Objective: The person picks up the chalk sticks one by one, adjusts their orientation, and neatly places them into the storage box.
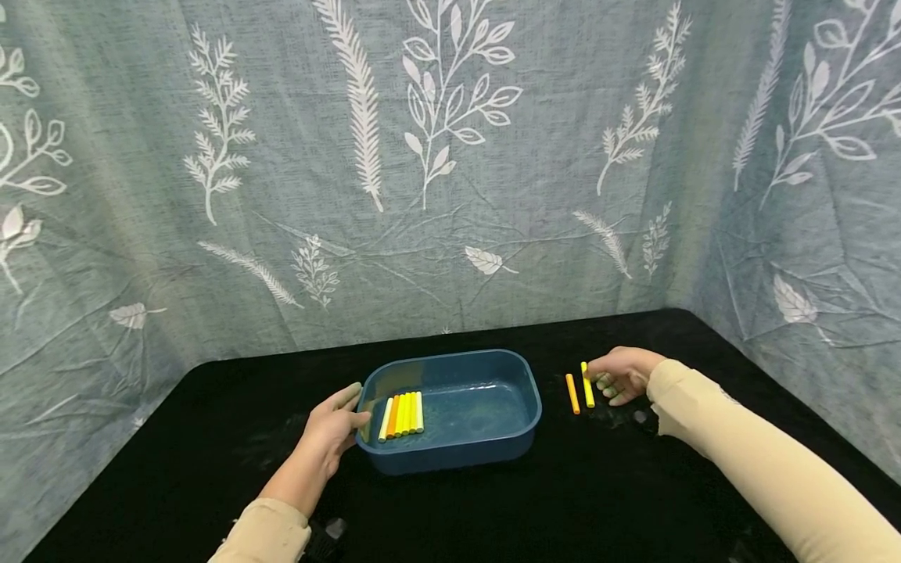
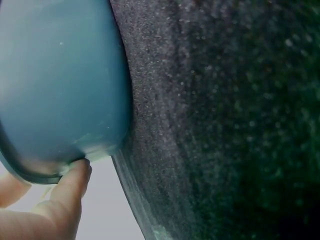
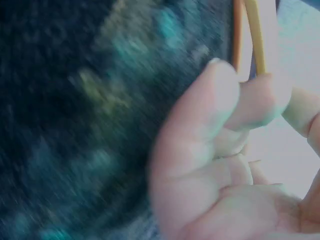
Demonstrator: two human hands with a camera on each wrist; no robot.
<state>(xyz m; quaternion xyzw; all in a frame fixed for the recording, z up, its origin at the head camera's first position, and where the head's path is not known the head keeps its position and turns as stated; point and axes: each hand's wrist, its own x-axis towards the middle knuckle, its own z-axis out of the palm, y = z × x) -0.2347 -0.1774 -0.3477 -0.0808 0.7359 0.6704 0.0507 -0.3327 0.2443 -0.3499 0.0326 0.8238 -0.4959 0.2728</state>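
Note:
A dark blue plastic tub (image 1: 457, 457) stands on the black table. My left hand (image 1: 331, 426) grips its left end, thumb over the rim and fingers along the outer wall. In the left wrist view, fingertips (image 2: 75, 175) meet the wall of the tub. Several chalk sticks (image 1: 401, 414), pale yellow, orange and yellow, lie side by side inside at the left. Right of the tub, an orange chalk stick (image 1: 573, 393) and a yellow chalk stick (image 1: 588, 395) lie on the table. My right hand (image 1: 622, 374) is at the yellow one, its loosely bent fingers overlapping the far end.
Black cloth covers the table (image 1: 450, 524). Behind and at both sides hangs a grey-green curtain (image 1: 281, 156) with white leaf patterns, meeting the table's far edge.

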